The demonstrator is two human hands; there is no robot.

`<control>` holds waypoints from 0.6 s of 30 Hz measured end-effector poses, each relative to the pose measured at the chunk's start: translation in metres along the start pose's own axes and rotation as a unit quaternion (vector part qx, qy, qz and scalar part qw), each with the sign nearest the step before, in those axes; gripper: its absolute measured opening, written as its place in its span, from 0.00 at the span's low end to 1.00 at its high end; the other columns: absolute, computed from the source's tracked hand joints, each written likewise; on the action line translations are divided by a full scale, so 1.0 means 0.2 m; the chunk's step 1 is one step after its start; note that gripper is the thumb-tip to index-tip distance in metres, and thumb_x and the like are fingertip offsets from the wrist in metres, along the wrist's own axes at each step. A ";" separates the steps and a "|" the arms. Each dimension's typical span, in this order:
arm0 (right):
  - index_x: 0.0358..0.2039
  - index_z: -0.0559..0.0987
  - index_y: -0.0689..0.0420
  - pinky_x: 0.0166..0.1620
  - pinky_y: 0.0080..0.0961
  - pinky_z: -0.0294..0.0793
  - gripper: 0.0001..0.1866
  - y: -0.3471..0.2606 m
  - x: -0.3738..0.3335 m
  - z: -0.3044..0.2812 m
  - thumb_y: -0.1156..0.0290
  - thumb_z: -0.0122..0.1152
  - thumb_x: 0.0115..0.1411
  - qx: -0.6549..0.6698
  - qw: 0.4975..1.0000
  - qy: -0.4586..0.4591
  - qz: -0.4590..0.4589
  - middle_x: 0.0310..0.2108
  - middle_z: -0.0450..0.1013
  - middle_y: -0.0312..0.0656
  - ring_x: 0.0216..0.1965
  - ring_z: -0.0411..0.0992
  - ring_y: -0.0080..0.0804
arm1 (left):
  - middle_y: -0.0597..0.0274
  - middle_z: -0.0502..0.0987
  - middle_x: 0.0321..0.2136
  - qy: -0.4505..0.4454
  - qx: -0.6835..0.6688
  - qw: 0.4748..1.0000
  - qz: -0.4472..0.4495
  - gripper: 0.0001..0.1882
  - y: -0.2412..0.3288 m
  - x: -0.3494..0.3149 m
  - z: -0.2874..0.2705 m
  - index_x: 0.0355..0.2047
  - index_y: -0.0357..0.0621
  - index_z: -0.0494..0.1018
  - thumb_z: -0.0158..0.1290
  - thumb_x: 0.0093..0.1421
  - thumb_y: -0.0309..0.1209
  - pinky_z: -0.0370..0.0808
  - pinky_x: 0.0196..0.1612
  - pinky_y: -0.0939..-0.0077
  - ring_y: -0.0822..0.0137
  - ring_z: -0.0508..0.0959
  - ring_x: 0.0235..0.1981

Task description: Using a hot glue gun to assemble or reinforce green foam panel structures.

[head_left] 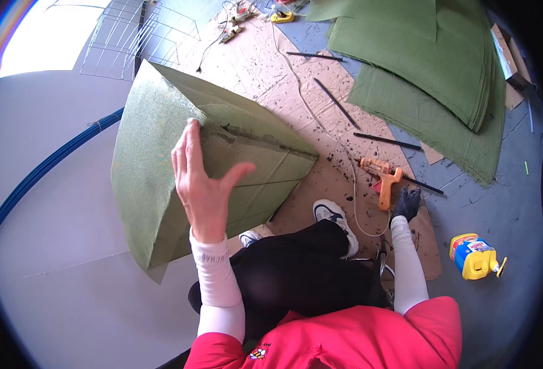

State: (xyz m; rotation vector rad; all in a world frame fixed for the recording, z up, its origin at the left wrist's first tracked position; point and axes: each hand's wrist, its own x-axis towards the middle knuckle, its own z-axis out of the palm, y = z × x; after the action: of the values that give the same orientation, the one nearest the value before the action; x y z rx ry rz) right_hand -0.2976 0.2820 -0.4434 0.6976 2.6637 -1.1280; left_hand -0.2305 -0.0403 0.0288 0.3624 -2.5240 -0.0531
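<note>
A large green mesh form with folded panels and dark glue along a seam stands on the floor left of centre. My left hand, bare, is raised against its near side, fingers stretched up and thumb apart, holding nothing. The fingertips overlap the corner; whether they touch it cannot be told. My right hand, in a dark glove, is low at the right beside the handle of an orange glue gun. The gun lies on the cardboard with a black glue stick behind it. The dark glove hides how its fingers are bent.
Stained cardboard covers the floor, with loose black sticks and a white cord across it. Green mesh sheets are stacked at the far right. A yellow jug stands nearer. Wire grid and blue tubing lie left.
</note>
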 end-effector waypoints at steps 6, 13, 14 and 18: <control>0.57 0.72 0.64 0.56 0.29 0.72 0.28 -1.10 -0.32 -0.37 0.52 0.56 0.68 0.430 0.841 -0.138 -0.297 0.50 0.73 0.44 0.51 0.74 0.33 | 0.58 0.78 0.35 0.079 0.021 0.994 -0.076 0.18 -0.14 -0.05 -0.11 0.38 0.39 0.79 0.69 0.45 0.23 0.74 0.44 0.66 0.59 0.76 0.40; 0.58 0.72 0.62 0.48 0.32 0.76 0.24 -2.42 -1.07 -0.48 0.57 0.52 0.69 0.468 0.688 -0.053 -0.552 0.44 0.78 0.50 0.44 0.78 0.41 | 0.60 0.75 0.31 0.159 0.063 0.985 -0.036 0.13 -0.15 -0.05 0.03 0.29 0.41 0.74 0.67 0.45 0.23 0.72 0.40 0.63 0.58 0.75 0.36; 0.56 0.73 0.61 0.47 0.31 0.76 0.22 -2.47 -1.10 -0.43 0.60 0.51 0.69 0.469 0.710 -0.078 -0.519 0.43 0.78 0.48 0.43 0.79 0.42 | 0.60 0.75 0.32 0.160 0.074 0.984 -0.032 0.12 -0.15 -0.05 0.03 0.31 0.41 0.75 0.66 0.46 0.23 0.73 0.39 0.63 0.57 0.75 0.36; 0.52 0.75 0.60 0.43 0.38 0.76 0.19 -2.46 -1.11 -0.24 0.60 0.51 0.69 0.532 0.675 -0.151 -0.488 0.39 0.77 0.50 0.40 0.77 0.51 | 0.54 0.78 0.38 0.125 0.021 0.991 -0.037 0.15 -0.18 -0.08 -0.02 0.41 0.38 0.77 0.63 0.51 0.22 0.74 0.44 0.60 0.52 0.77 0.40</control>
State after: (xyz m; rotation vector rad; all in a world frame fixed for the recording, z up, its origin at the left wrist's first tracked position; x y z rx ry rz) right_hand -0.3380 -0.0601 -0.0254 -0.9898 1.7100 -2.7412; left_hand -0.2062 -0.0695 0.0197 0.4505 -2.2674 0.0170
